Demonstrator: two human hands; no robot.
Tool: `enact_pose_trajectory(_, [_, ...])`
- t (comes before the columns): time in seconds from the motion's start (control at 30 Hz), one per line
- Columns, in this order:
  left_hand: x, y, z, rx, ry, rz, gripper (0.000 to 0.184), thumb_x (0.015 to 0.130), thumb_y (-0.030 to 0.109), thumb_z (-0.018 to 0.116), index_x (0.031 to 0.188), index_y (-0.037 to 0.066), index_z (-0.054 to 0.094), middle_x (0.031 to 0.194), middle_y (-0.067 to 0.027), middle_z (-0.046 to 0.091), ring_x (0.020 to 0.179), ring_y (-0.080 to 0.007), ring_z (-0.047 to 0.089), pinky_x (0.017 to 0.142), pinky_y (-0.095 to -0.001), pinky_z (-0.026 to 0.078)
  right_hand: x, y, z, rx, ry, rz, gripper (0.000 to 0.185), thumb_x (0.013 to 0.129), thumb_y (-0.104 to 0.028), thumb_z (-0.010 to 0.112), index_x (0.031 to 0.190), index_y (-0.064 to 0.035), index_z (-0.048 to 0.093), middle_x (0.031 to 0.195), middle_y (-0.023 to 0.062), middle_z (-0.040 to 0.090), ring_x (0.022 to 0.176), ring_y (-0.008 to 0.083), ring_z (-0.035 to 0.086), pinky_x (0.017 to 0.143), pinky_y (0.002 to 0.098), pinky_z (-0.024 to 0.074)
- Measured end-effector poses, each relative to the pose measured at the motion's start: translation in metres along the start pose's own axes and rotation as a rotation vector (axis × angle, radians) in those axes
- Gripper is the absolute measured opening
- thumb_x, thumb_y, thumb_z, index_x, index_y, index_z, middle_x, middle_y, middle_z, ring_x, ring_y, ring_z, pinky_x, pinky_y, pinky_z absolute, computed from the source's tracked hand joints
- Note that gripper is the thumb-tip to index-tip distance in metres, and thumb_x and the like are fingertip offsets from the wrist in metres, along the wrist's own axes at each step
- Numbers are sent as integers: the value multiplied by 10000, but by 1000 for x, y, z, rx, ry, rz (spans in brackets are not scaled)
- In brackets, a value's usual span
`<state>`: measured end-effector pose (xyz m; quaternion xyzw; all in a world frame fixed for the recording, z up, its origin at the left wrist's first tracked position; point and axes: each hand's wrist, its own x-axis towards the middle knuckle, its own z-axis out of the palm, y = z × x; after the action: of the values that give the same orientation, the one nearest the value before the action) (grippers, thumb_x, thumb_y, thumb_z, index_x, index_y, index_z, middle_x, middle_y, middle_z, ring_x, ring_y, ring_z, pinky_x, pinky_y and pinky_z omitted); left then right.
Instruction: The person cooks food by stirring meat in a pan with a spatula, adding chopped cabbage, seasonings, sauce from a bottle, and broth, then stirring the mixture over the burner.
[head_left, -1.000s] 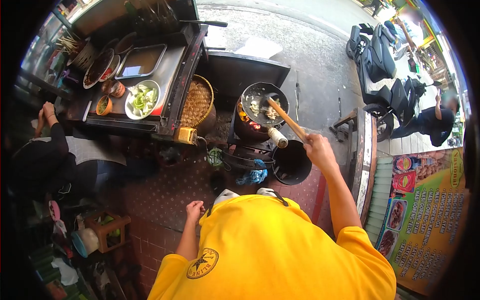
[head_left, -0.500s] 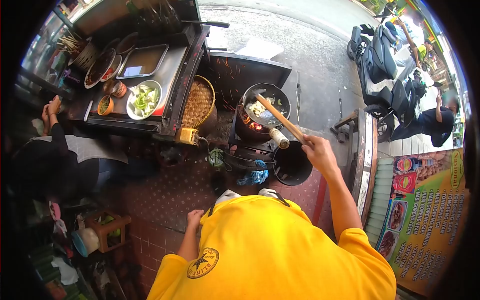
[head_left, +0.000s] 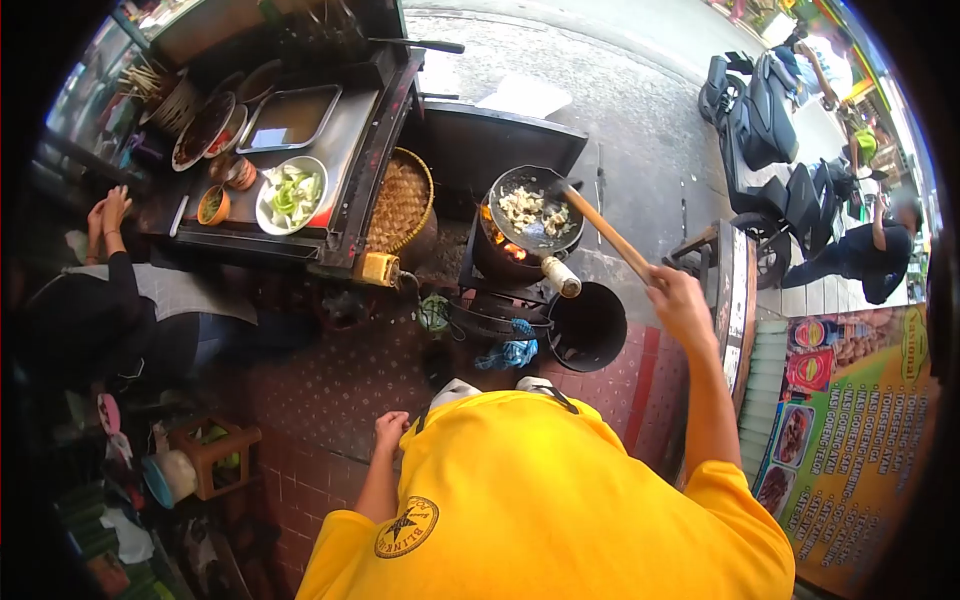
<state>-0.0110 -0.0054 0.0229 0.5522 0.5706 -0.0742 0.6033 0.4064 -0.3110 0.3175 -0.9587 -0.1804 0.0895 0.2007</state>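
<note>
My right hand point(head_left: 682, 305) is wrapped around the wooden handle of a spatula point(head_left: 612, 238). The spatula's metal head is at the right rim of a dark wok point(head_left: 550, 234). Pale chopped food pieces point(head_left: 522, 207) lie in the wok, on its far left side. Flames point(head_left: 514, 251) show under it, over a round stove. A pale, wrapped wok handle point(head_left: 562, 278) points toward me, with no hand on it. My left hand point(head_left: 391, 428) hangs beside my waist, fingers curled, with nothing visible in it.
Left of the stove stand a woven basket point(head_left: 402, 205) and a cart counter point(head_left: 345, 130) with a bowl of cut vegetables point(head_left: 292, 196) and a metal tray point(head_left: 290, 118). A black bucket point(head_left: 588, 328) stands near my feet. Another person point(head_left: 170, 310) sits at left; motorbikes point(head_left: 765, 110) are at right.
My right hand has drawn the spatula back and to the right, from the food to the wok's right rim. The food now sits more spread out. My left hand stays by my waist.
</note>
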Motion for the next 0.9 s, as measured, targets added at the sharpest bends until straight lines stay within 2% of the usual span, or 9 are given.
enact_pose_trajectory(0.13, [-2,-30,-3,-2,-26,-9,135,807,121,649,861,-2,666,758,-47,641,666,-137,590,617,-270,488,-3,16,16,105,-158,42,291,763,-106,660,1035,-4,653,916,249,652,850,390,640,764,395,512])
enact_pose_trajectory(0.27, [-16,-7,-1,132,-17,-68,165,797,118,648,883,-20,678,818,-64,664,726,-146,609,670,-268,497,3,-3,59,128,-39,-72,301,774,-125,656,1060,-31,646,957,221,651,899,382,620,792,422,493])
enact_pose_trajectory(0.3, [-14,-6,-1,13,-33,-11,154,799,122,652,871,-13,674,782,-55,653,693,-139,597,641,-270,493,2,-5,64,133,16,-114,304,780,-130,651,1070,-42,642,976,212,646,923,376,611,811,432,482])
enact_pose_trajectory(0.4, [-7,5,5,46,-38,45,130,810,127,651,853,5,663,733,-41,631,643,-125,577,594,-265,478,17,-1,75,-26,91,-121,303,786,-133,641,1078,-53,633,1008,200,633,970,371,588,846,449,458])
enact_pose_trajectory(0.53, [6,9,2,-129,-44,-9,111,822,131,648,837,20,650,697,-28,606,601,-109,552,562,-255,459,7,-8,42,-58,-38,42,299,782,-128,632,1064,-27,629,1011,203,632,978,366,588,862,436,462])
enact_pose_trajectory(0.6, [6,16,3,-268,-45,-44,106,829,131,643,832,25,643,682,-24,598,590,-104,548,558,-248,455,11,5,50,-50,-27,0,296,777,-129,638,1050,-13,644,981,211,646,946,372,610,847,415,477])
enact_pose_trajectory(0.67, [3,10,5,-169,-40,-25,108,826,129,644,833,22,647,684,-27,599,591,-108,548,562,-251,456,22,21,60,203,-11,3,306,762,-126,656,1038,6,653,948,227,655,908,388,628,817,402,491])
enact_pose_trajectory(0.8, [-2,-10,-3,-72,34,32,111,816,118,648,833,9,654,682,-35,599,589,-119,543,565,-259,449,-6,12,28,184,26,57,313,753,-115,667,1033,23,650,931,250,650,892,400,634,805,399,496])
enact_pose_trajectory(0.9, [-9,-25,-6,29,22,2,157,800,122,655,862,-19,682,751,-61,648,666,-138,581,627,-282,475,-16,15,35,170,-47,132,325,749,-100,669,1049,24,642,941,266,641,917,387,633,819,398,492])
